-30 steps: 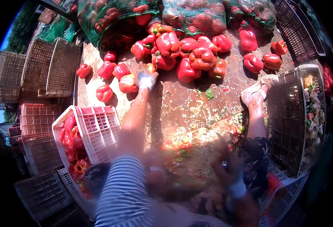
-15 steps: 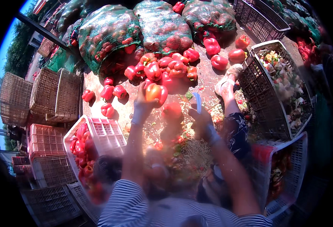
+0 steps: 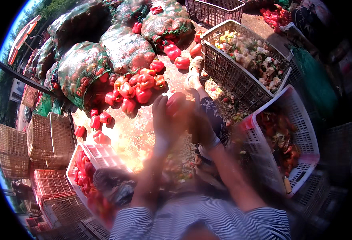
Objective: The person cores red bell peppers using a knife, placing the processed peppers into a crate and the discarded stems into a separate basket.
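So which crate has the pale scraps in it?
The dark crate beside the person's foot, heaped with pale scraps; the left white crate and right white crate show reddish contents instead.

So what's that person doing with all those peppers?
The person's left hand is holding a red pepper up in front of them. The right hand is right beside it, too blurry to tell whether it holds anything. A pile of loose peppers lies on the ground by stuffed green net bags. At the left, a pale crate has red peppers in it; at the right, a brown crate holds pale scraps.
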Available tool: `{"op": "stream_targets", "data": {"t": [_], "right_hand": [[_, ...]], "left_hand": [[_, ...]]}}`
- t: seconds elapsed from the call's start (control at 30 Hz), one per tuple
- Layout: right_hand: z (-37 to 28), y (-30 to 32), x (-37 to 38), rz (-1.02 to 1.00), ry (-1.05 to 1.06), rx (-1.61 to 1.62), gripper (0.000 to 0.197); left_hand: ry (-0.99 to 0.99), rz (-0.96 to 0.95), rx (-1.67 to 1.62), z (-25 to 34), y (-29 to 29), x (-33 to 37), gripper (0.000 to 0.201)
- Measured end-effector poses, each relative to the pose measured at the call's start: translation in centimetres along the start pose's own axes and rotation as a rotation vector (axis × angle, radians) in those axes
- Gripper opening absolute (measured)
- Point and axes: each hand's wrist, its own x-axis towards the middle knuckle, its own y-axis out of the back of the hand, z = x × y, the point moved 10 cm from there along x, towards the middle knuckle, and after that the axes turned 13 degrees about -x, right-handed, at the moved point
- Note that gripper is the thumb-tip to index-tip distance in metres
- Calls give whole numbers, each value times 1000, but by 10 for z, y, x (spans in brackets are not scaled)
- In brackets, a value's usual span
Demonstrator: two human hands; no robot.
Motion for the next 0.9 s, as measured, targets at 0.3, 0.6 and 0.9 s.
{"op": "stream_targets", "data": {"t": [0.3, 0.6, 0.9], "right_hand": [[-68, 102, -75, 419, -15, -675, 56], [-129, 134, -140, 311, 344, -1624, 83], [-114, 175, -172, 305, 279, -1885, 77]], "left_hand": [[399, -267, -473, 39, -65, -20, 81], [-165, -335, -114, 143, -128, -42, 72], [235, -476, -259, 117, -191, -81, 75]]}}
